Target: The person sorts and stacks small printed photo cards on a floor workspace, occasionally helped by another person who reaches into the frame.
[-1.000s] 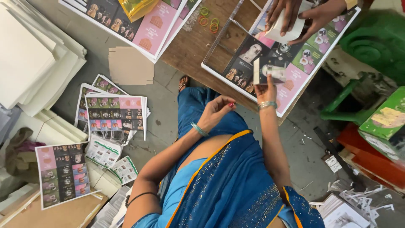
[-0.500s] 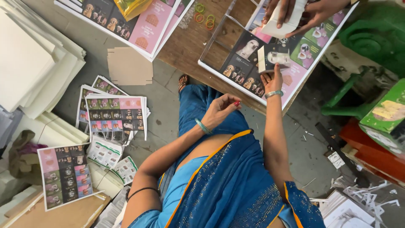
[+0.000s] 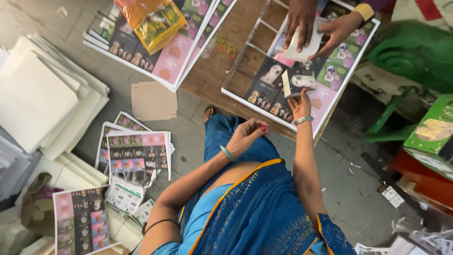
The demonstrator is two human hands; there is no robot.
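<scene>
Left hand (image 3: 247, 134): I see it over my lap, fingers curled loosely, grasping nothing.
Right hand (image 3: 300, 105): reaches to the worktop (image 3: 212, 71); its grip pinches a small card stack (image 3: 289, 82), standing on edge on the printed sheet (image 3: 325, 94).
Co-worker's hands (image 3: 316, 26): farther off, holding a white card (image 3: 304, 47) over that sheet.
Floor (image 3: 188, 137): more printed sheets lie left.

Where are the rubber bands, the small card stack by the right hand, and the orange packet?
Rubber bands (image 3: 225, 47), head view, on a green ring lying on the wooden table.
Small card stack (image 3: 286, 83), head view, on its white edge.
Orange packet (image 3: 150, 18), head view, on its middle.
</scene>
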